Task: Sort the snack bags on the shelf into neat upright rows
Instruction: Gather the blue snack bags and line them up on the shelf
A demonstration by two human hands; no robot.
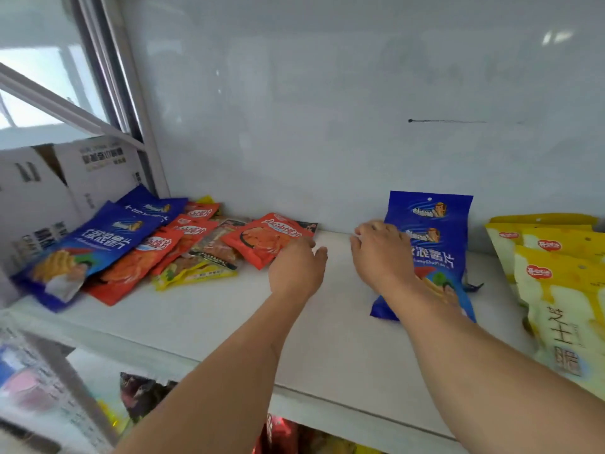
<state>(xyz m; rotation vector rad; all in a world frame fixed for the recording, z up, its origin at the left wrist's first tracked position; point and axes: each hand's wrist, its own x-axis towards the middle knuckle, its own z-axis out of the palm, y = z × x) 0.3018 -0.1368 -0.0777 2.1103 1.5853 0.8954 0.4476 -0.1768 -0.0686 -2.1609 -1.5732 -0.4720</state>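
Reaching left hand: I'm hovering it, fingers loosely spread, beside the red snack bag.
Right hand: I'm resting it, fingers narrowly curled, against the upright blue chip bags.

shelf: plain white board
back wall: pale grey-white, with one thin dark line
upright blue bags: deep blue, white lettering, orange and green picture low down
flat blue bags: same deep blue, white lettering, yellow-orange picture
red bags: orange-red, white script
yellow bags: yellow and cream, small red round badge
cartons: white with dark print, perhaps grey; blurred
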